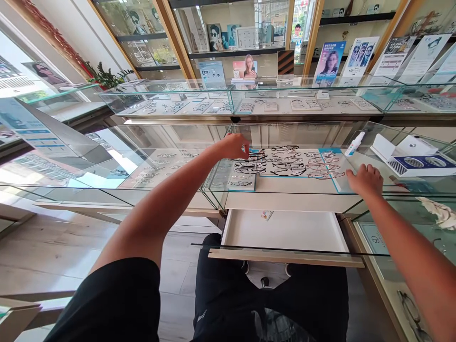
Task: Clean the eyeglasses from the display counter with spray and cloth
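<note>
My left hand [235, 145] is stretched over the glass counter at the far end of the left column of dark eyeglasses [250, 167]. Its fingers curl downward and close together; whatever they may hold is hidden. Beside that column lie more black-framed eyeglasses [288, 166] and a column of reddish eyeglasses [323, 166], with blue-edged panels beneath some of them. My right hand [366, 180] rests at the counter's right side, fingers bent and somewhat apart, holding nothing that I can see. It is close to the reddish frames.
A white spray bottle [355, 144] and an open white-and-blue box [415, 156] stand at the right. Below the counter, a white drawer [285, 232] is pulled out over my lap, a small patterned piece [267, 215] inside. Crumpled cloth [438, 212] lies far right.
</note>
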Motion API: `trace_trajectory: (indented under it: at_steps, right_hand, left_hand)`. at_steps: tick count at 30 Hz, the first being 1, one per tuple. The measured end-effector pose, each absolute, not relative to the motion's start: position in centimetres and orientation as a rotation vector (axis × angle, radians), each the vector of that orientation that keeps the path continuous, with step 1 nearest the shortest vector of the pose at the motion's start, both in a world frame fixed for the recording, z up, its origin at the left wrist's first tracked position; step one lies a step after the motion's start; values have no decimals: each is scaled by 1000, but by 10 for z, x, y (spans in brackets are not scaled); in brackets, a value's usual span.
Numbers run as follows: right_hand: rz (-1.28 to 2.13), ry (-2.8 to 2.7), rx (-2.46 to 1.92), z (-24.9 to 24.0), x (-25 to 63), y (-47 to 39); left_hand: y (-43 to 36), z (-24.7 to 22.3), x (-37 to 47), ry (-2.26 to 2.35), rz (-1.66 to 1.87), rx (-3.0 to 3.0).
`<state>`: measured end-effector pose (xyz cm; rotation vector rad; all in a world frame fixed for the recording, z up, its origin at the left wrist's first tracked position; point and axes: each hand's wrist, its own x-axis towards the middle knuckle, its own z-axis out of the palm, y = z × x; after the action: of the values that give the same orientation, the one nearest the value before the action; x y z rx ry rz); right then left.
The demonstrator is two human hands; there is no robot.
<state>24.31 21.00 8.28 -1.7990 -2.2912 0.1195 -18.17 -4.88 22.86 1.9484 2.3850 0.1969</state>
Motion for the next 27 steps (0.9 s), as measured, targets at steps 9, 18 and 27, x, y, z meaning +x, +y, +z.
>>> trace_trajectory:
  at_steps: [9,18,27]
  right_hand:
    - [124,-2279,-1754,77,242,214]
    - [127,-2279,-1750,74,242,215]
    - [88,-2249,-1765,68,240,217]
  left_hand:
    - [-3,173,-222,2516,184,1885]
    - [13,148,-239,2438,112,1943]
    - [8,146,-243,2379,19,2022]
